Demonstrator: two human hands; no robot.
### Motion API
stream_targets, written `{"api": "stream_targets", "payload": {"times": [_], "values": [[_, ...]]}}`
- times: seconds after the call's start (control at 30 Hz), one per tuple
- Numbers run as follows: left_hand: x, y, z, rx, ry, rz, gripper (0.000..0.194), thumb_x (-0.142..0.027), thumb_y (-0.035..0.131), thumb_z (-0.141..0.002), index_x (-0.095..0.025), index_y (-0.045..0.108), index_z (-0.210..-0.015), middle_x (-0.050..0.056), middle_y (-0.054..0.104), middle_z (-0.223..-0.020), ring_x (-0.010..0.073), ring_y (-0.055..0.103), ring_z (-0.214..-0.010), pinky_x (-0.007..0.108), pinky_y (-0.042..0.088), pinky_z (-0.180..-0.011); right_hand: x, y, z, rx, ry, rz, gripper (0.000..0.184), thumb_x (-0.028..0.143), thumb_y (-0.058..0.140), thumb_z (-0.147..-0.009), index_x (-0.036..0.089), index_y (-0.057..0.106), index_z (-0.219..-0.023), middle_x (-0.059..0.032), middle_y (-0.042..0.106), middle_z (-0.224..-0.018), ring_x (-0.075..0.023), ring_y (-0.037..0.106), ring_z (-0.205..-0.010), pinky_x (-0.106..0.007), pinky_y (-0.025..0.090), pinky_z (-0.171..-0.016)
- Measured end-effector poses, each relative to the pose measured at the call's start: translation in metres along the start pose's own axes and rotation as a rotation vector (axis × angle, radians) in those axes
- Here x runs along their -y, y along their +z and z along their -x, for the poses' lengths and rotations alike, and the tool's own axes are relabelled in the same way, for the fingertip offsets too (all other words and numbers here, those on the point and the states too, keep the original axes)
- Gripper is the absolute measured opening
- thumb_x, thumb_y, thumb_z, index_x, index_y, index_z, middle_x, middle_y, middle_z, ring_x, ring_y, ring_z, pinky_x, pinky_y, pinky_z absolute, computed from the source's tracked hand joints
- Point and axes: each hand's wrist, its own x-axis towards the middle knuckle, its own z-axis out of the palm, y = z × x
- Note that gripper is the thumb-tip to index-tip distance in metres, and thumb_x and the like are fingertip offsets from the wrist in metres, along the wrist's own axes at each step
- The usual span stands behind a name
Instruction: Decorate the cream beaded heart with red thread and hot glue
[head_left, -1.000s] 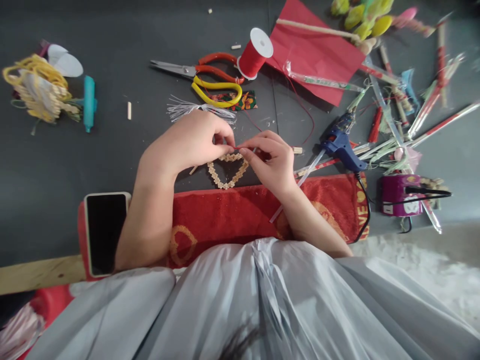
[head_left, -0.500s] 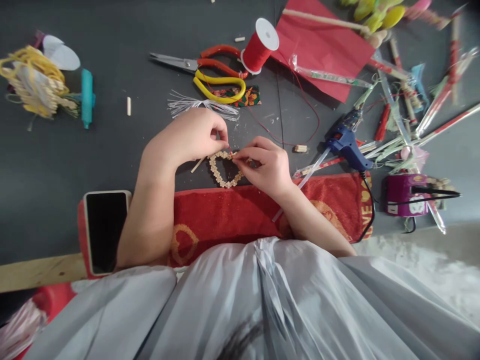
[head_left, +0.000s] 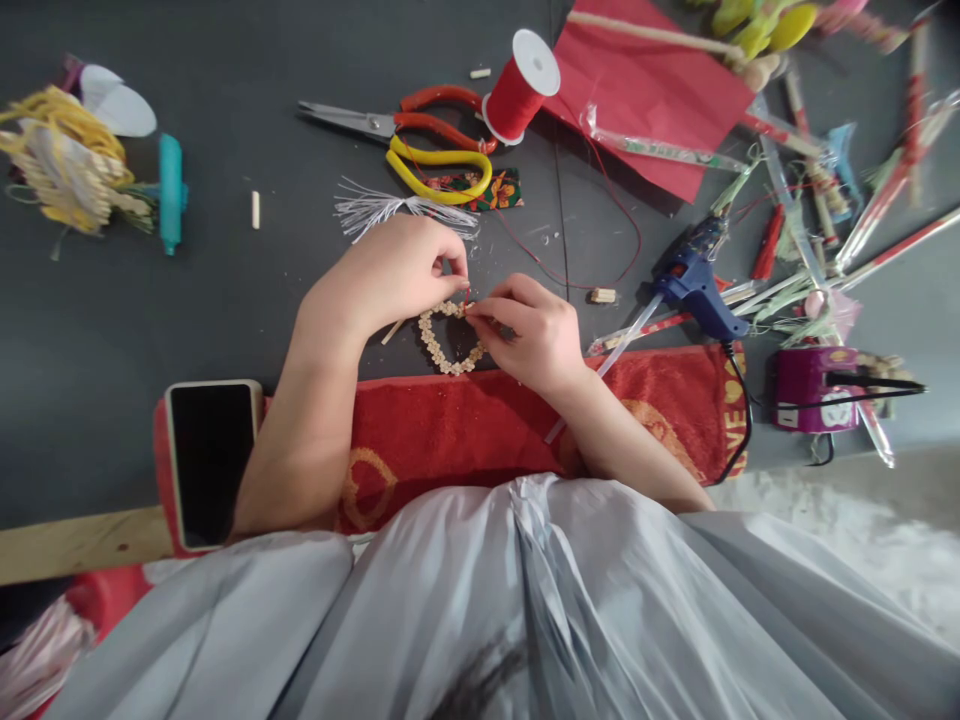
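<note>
Reference item: heart-shaped ring [head_left: 454,368], pale, matt, knobbly, wood-like in look. Tabletop [head_left: 112,330] under the ring: dark, smooth, matt. Towel [head_left: 450,425], on the wearer's side of the ring: red cloth, soft matt pile. Scissors [head_left: 394,127], beyond the ring: bright metal blades, smooth plastic-looking grips. Spool [head_left: 521,87], beyond the ring to the right: smooth white plastic flanges, wound with red thread [head_left: 512,105]. Glue gun [head_left: 694,287], right of the ring: blue plastic. Phone [head_left: 214,465], left of the ring: glossy, glass-like screen.

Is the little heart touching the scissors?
Apart: the head view shows grey table and the left hand between the heart and the scissors.
</note>
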Motion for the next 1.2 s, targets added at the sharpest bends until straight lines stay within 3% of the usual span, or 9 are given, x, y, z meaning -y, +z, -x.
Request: {"api": "stream_targets", "payload": {"times": [0.3,0.57,0.97,1.1,1.2], "values": [[-0.008,-0.004,0.003,0.047,0.031,-0.151,0.019,-0.031,0.066,-0.081,-0.019,0.079,-0.087,0.000,0.063,-0.066,0.0155,0.057,-0.070,0.027,0.038,-0.066,-0.002,0.002,0.002,-0.023,-0.063,0.043,0.024,0.027,0.057,-0.098,0.020,0.078,-0.091,-0.0064,0.068,-0.088,-0.0159,0.061,-0.074,-0.029,0.047,-0.068],[-0.008,0.001,0.002,0.016,0.036,-0.200,0.019,-0.029,0.063,-0.083,-0.018,0.078,-0.087,0.002,0.064,-0.067,0.0162,0.057,-0.070,0.029,0.036,-0.065,-0.003,0.004,0.003,-0.054,-0.121,0.107,0.024,0.026,0.056,-0.099,0.020,0.078,-0.091,-0.0060,0.069,-0.086,-0.0160,0.062,-0.073,-0.028,0.047,-0.066],[-0.008,0.004,0.000,0.026,0.009,-0.206,0.019,-0.029,0.063,-0.085,-0.018,0.077,-0.091,0.005,0.071,-0.081,0.0208,0.066,-0.086,0.029,0.043,-0.074,-0.001,0.002,0.002,0.021,-0.094,0.131,0.025,0.027,0.054,-0.099,0.021,0.077,-0.091,-0.0066,0.071,-0.088,-0.0170,0.063,-0.076,-0.029,0.046,-0.068],[-0.008,0.003,0.000,0.031,-0.003,-0.200,0.018,-0.027,0.064,-0.083,-0.018,0.077,-0.090,0.006,0.073,-0.083,0.0211,0.066,-0.086,0.030,0.042,-0.074,0.006,-0.010,0.001,0.057,-0.094,0.033,0.027,0.030,0.055,-0.099,0.018,0.076,-0.086,-0.0072,0.070,-0.087,-0.0167,0.064,-0.075,-0.028,0.045,-0.066],[-0.007,0.003,-0.001,0.036,-0.007,-0.195,0.016,-0.027,0.064,-0.081,-0.019,0.077,-0.087,0.006,0.072,-0.081,0.0215,0.066,-0.085,0.031,0.043,-0.074,0.011,-0.033,0.000,0.138,-0.033,0.020,0.028,0.030,0.055,-0.098,0.018,0.073,-0.081,-0.0059,0.069,-0.083,-0.0155,0.061,-0.070,-0.028,0.042,-0.063]]}}
